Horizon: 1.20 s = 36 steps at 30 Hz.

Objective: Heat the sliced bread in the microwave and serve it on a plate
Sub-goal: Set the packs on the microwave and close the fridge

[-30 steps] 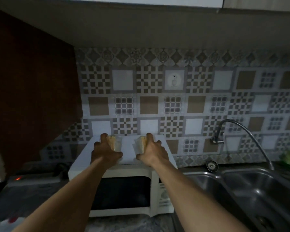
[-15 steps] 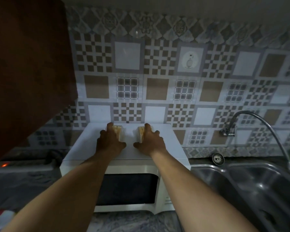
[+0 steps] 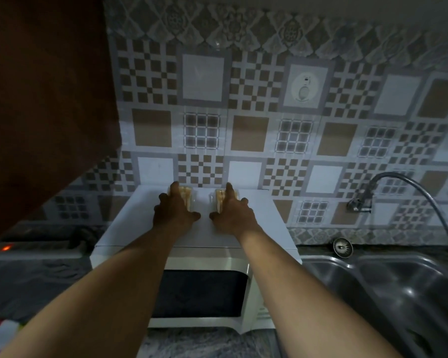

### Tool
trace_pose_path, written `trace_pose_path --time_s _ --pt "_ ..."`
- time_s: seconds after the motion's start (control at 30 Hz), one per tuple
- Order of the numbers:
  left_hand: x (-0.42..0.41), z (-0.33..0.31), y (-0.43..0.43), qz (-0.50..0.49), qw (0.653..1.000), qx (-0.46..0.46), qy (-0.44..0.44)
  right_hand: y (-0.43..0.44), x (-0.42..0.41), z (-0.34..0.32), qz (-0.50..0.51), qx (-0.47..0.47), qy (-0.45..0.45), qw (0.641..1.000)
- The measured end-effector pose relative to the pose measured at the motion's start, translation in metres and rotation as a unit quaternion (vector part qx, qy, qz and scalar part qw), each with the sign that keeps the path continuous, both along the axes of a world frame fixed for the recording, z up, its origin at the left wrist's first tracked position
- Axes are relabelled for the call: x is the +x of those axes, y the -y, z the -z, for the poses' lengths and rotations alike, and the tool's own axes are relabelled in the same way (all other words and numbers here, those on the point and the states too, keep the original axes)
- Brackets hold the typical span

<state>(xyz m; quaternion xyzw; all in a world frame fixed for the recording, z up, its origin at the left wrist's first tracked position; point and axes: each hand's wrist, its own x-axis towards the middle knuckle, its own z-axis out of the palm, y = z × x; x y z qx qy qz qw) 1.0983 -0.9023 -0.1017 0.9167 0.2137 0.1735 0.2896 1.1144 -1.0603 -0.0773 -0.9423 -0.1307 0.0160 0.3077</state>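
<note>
Two bread packs sit on the microwave [image 3: 267, 223] top, frame centre. Left hand [image 3: 173, 211] is clamped on the left pack [image 3: 188, 196]; right hand [image 3: 234, 215] is clamped on the right pack [image 3: 217, 200]. Sink [image 3: 388, 288] at lower right.

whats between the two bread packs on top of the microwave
Nothing: in the head view only bare white microwave top shows between the left bread pack and the right bread pack, with the thumbs nearly meeting nearer the camera.
</note>
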Motion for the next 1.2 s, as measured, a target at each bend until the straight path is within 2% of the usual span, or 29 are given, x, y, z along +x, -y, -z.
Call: trace_pose_path --time_s 0.4,0.67,0.8,0.9,1.0,1.2 --pt "-0.004 -0.002 -0.001 0.012 1.000 0.007 -0.025 0.003 -0.002 -0.005 -0.002 -0.009 0.004 1.000" --pt "-0.014 -0.019 0.002 -0.006 1.000 -0.006 -0.030 0.010 -0.008 -0.022 0.008 -0.053 0.003 0.999" --pt "-0.030 -0.031 0.001 0.001 0.997 0.078 0.011 0.011 -0.016 -0.036 0.001 -0.087 0.030 0.996" --pt "-0.052 -0.046 0.001 0.021 0.993 0.109 0.030 0.014 -0.027 -0.050 -0.014 -0.101 0.051 0.993" --pt "-0.087 -0.057 0.002 0.034 0.978 0.193 0.064 0.017 -0.036 -0.064 -0.049 -0.099 0.059 0.992" --pt "-0.163 -0.107 -0.002 -0.047 0.957 0.279 0.058 -0.002 -0.063 -0.101 -0.159 -0.077 0.108 0.978"
